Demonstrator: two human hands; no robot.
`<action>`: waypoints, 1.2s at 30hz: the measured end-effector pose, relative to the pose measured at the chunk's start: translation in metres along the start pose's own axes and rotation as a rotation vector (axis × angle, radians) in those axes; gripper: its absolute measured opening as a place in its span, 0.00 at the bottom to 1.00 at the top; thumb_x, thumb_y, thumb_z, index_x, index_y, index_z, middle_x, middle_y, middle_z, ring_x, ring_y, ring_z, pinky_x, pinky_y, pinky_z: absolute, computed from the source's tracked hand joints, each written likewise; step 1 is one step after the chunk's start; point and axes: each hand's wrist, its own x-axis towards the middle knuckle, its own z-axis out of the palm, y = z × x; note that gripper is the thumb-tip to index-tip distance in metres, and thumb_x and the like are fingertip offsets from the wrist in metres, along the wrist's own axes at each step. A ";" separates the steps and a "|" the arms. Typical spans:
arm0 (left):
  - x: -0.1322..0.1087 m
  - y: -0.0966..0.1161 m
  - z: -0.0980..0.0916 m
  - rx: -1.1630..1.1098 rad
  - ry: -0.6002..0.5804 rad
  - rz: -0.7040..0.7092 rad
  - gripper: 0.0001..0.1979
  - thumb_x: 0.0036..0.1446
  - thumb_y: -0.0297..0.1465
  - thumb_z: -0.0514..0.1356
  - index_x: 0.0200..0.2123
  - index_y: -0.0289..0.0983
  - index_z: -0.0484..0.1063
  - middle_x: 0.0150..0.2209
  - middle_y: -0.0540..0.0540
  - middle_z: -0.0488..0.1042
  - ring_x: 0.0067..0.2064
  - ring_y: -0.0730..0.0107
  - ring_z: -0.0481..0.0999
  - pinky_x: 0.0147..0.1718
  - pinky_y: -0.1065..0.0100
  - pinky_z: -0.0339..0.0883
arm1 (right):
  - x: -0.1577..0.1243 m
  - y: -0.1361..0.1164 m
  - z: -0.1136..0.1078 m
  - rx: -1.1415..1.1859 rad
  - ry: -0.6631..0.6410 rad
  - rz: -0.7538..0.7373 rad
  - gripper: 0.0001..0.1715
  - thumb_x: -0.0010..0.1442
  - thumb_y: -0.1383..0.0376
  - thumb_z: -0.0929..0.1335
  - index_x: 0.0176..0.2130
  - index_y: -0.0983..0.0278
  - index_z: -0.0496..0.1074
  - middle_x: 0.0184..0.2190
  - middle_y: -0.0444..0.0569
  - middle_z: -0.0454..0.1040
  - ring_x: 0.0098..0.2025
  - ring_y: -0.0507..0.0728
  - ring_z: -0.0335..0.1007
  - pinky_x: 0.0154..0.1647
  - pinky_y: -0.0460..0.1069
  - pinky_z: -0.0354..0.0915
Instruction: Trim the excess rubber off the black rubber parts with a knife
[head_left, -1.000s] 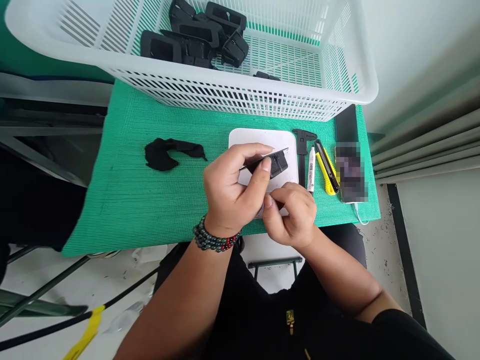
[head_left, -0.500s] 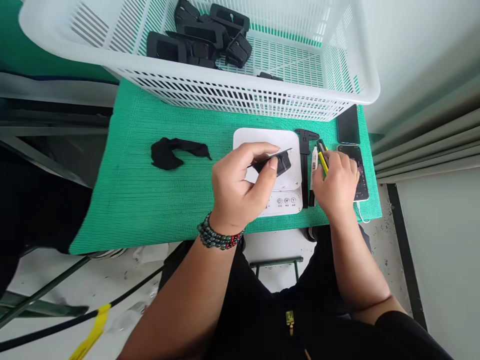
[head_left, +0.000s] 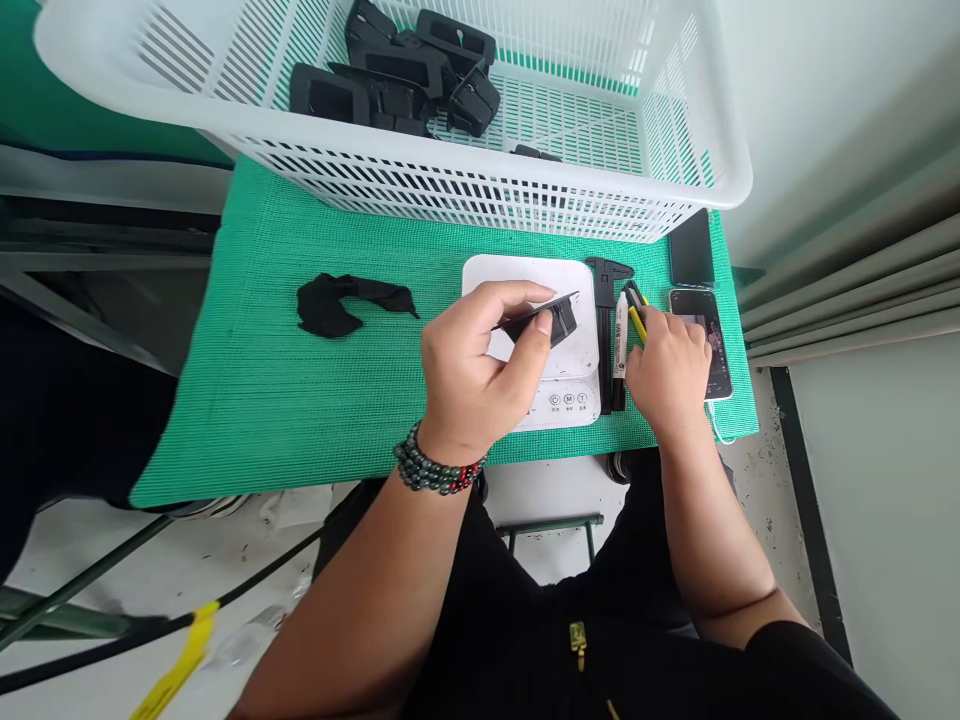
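Note:
My left hand [head_left: 480, 370] pinches a small black plastic part [head_left: 556, 322] between thumb and fingers, above a white kitchen scale [head_left: 525, 268]. My right hand [head_left: 669, 375] rests at the right of the mat, fingers curled over a yellow and black utility knife [head_left: 636, 322]; its lower end is hidden under the hand. Left of that hand lie a white marker [head_left: 620, 340] and a black caliper [head_left: 606, 345]. A lit phone [head_left: 716, 345] is partly covered by my right fingers.
A large white plastic basket [head_left: 450, 165] stands at the back with several black plastic parts [head_left: 397, 75] in it. A black cloth-like piece [head_left: 330, 305] lies on the green mat [head_left: 277, 400]. A dark flat device [head_left: 691, 248] lies behind the phone. Curtains [head_left: 862, 290] hang at the right.
The whole view has shifted slightly left. My right fingers have moved a little over the utility knife and phone. My left hand still holds the black plastic part in nearly the same pose.

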 end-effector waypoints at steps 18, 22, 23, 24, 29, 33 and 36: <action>0.001 -0.002 -0.003 -0.021 0.108 -0.024 0.05 0.66 0.36 0.65 0.44 0.48 0.80 0.38 0.51 0.84 0.37 0.64 0.84 0.33 0.59 0.80 | -0.014 -0.028 -0.007 1.123 0.134 -0.161 0.11 0.72 0.55 0.67 0.44 0.60 0.70 0.28 0.41 0.74 0.28 0.52 0.71 0.31 0.48 0.69; 0.002 -0.003 -0.007 -0.018 0.192 -0.068 0.05 0.66 0.38 0.66 0.43 0.49 0.81 0.38 0.51 0.84 0.38 0.63 0.84 0.34 0.57 0.80 | -0.025 -0.044 -0.006 1.633 -0.362 -0.165 0.18 0.68 0.54 0.71 0.49 0.57 0.63 0.23 0.33 0.68 0.20 0.50 0.67 0.23 0.47 0.69; 0.003 -0.003 -0.008 -0.013 0.207 -0.089 0.05 0.66 0.39 0.66 0.43 0.50 0.81 0.38 0.51 0.84 0.38 0.62 0.84 0.34 0.56 0.80 | -0.026 -0.046 -0.006 1.722 -0.470 -0.150 0.20 0.64 0.56 0.73 0.48 0.57 0.62 0.25 0.33 0.68 0.21 0.50 0.67 0.24 0.47 0.70; 0.003 -0.003 -0.009 -0.004 0.221 -0.113 0.05 0.66 0.39 0.65 0.43 0.51 0.81 0.38 0.51 0.83 0.38 0.62 0.84 0.35 0.55 0.80 | -0.026 -0.046 -0.007 1.789 -0.565 -0.128 0.22 0.61 0.59 0.75 0.46 0.57 0.61 0.28 0.34 0.70 0.23 0.50 0.69 0.26 0.48 0.72; 0.005 -0.008 -0.012 0.025 0.292 -0.092 0.04 0.66 0.39 0.66 0.42 0.49 0.81 0.37 0.53 0.83 0.37 0.65 0.83 0.34 0.57 0.79 | -0.023 -0.045 -0.006 1.929 -0.755 -0.005 0.14 0.58 0.63 0.69 0.44 0.59 0.65 0.48 0.54 0.79 0.47 0.59 0.81 0.45 0.59 0.82; 0.005 -0.012 -0.011 0.037 0.321 -0.044 0.04 0.67 0.36 0.67 0.42 0.44 0.81 0.36 0.53 0.82 0.38 0.69 0.82 0.36 0.61 0.79 | -0.029 -0.044 -0.005 1.992 -0.676 -0.016 0.11 0.64 0.60 0.65 0.47 0.58 0.68 0.57 0.58 0.78 0.63 0.64 0.76 0.55 0.68 0.80; 0.005 -0.012 -0.010 0.026 0.308 -0.026 0.05 0.67 0.37 0.66 0.43 0.44 0.80 0.37 0.52 0.82 0.38 0.69 0.82 0.36 0.63 0.78 | -0.036 -0.046 -0.009 2.183 -0.791 0.096 0.18 0.62 0.62 0.69 0.52 0.55 0.71 0.58 0.50 0.80 0.62 0.61 0.77 0.57 0.65 0.79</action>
